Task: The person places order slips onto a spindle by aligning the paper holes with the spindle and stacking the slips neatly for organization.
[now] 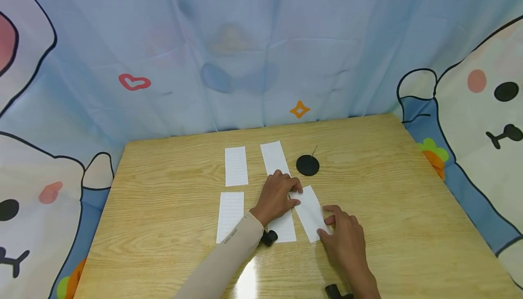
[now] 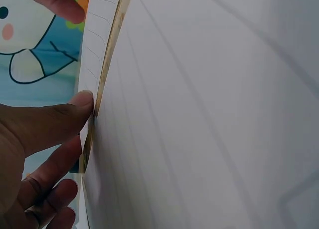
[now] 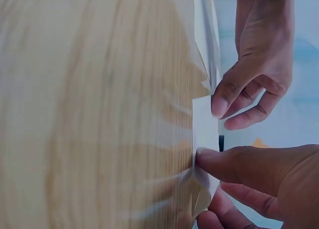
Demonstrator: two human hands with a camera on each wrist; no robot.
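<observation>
A white paper sheet (image 1: 309,212) lies tilted on the table, its lines faint. At its upper left edge is my left hand (image 1: 279,197), thumb and fingers spread apart; the thumb (image 2: 82,102) touches the paper's edge in the left wrist view. My right hand (image 1: 347,240) pinches the lower right corner, where the paper bends up between thumb (image 3: 209,159) and fingers. Beneath my left hand, one lined sheet (image 1: 285,231) is partly covered; another lined sheet (image 1: 273,156) is just above. A black round base with a thin upright spike (image 1: 308,165) stands beyond the hands.
To the left lie two lined sheets, an upper sheet (image 1: 236,167) and a lower sheet (image 1: 230,215). The wooden table (image 1: 171,190) ends at a blue cartoon-print curtain (image 1: 229,62) behind and on both sides.
</observation>
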